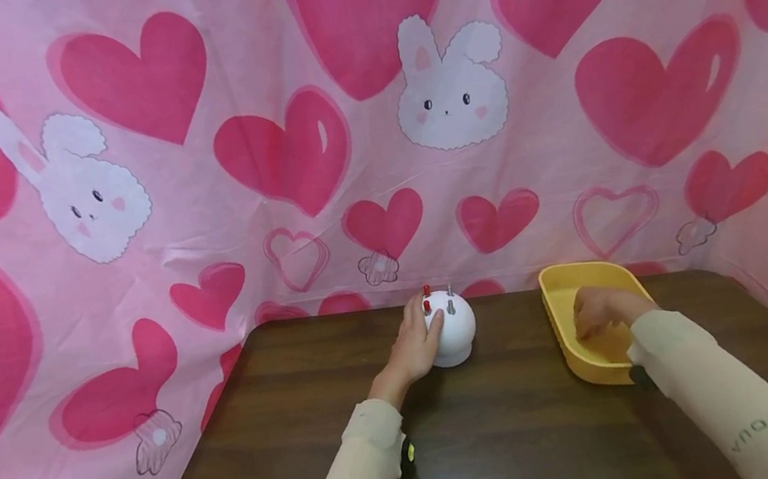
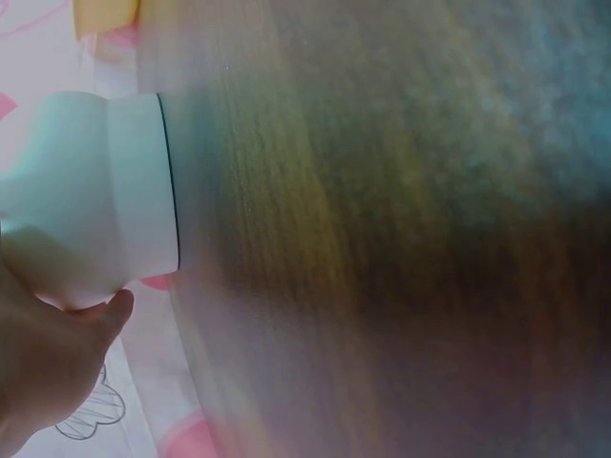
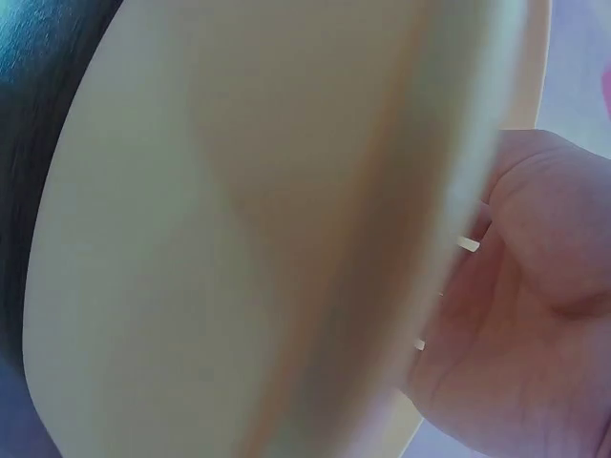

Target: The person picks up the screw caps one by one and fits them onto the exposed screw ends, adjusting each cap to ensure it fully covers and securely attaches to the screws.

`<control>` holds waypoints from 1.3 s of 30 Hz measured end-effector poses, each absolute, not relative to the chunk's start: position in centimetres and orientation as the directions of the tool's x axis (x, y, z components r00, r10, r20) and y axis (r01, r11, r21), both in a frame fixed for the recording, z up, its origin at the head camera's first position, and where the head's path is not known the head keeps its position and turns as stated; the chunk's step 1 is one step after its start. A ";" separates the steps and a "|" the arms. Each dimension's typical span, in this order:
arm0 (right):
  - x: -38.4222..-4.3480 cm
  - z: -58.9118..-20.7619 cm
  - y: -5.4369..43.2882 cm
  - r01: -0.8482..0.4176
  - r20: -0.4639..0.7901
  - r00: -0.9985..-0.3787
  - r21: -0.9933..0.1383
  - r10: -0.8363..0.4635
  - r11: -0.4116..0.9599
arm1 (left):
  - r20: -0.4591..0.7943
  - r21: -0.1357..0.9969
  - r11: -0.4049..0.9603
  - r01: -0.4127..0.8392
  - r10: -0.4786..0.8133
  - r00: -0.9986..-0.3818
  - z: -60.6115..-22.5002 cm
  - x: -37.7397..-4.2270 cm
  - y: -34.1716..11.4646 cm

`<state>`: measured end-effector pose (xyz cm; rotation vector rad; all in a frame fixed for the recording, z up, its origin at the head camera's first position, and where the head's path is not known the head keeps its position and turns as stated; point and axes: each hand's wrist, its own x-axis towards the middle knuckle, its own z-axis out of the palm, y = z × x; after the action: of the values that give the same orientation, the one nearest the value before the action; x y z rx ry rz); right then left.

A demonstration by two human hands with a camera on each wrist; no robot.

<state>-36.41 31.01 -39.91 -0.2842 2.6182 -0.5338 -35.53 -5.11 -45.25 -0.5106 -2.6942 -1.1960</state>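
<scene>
A white rounded object [image 1: 455, 330] with a narrower base stands on the table. Several small pegs, red on the left and silver-grey on the right, stick up from its top. My left hand [image 1: 414, 349] holds its left side, with the thumb on the near face; in the left wrist view the thumb [image 2: 116, 310] lies against its lower curve. My right hand [image 1: 608, 309] reaches down into a yellow tray [image 1: 586, 372] with its fingers bent. In the right wrist view the blurred tray wall [image 3: 239, 239] hides the fingertips, and whatever they touch is out of sight.
The dark wooden table [image 1: 297, 454] runs back to a pink cloth [image 1: 196, 194] printed with hearts and rabbits, which also hangs at both sides. The yellow tray stands to the right of the white object, with bare tabletop [image 1: 520, 360] between them.
</scene>
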 end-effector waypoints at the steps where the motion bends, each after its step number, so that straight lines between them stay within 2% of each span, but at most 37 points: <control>1: -36.3 -40.0 30.9 -0.111 -0.390 -0.875 -0.417 -0.288 0.902 | 0.268 0.693 0.622 0.364 0.246 -0.931 -45.4 -35.6 -5.1; 5: -36.1 -40.1 30.4 -0.116 -0.379 -0.872 -0.457 -0.311 0.882 | 0.257 0.696 0.624 0.356 0.247 -0.934 -45.7 -35.7 -5.0; 12: -36.2 -40.4 30.3 -0.118 -0.348 -0.854 -0.596 -0.388 0.794 | 0.262 0.699 0.617 0.362 0.249 -0.932 -45.1 -35.4 -5.0; 20: -36.6 -40.5 31.2 -0.052 -0.328 -0.844 -0.736 -0.424 0.675 | 0.255 0.690 0.631 0.354 0.246 -0.935 -44.8 -35.4 -5.1; 30: -36.5 -40.8 32.2 0.014 -0.314 -0.852 -0.814 -0.419 0.581 | 0.231 0.694 0.637 0.335 0.243 -0.942 -45.0 -35.5 -5.0; 39: -36.3 -40.4 33.0 0.013 -0.264 -0.863 -0.864 -0.431 0.504 | 0.242 0.699 0.627 0.345 0.247 -0.938 -44.9 -35.5 -5.1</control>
<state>-36.27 32.99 -40.41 -0.3439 2.2996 -1.3265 -35.55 -5.09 -44.94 -0.4970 -2.7215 -1.2084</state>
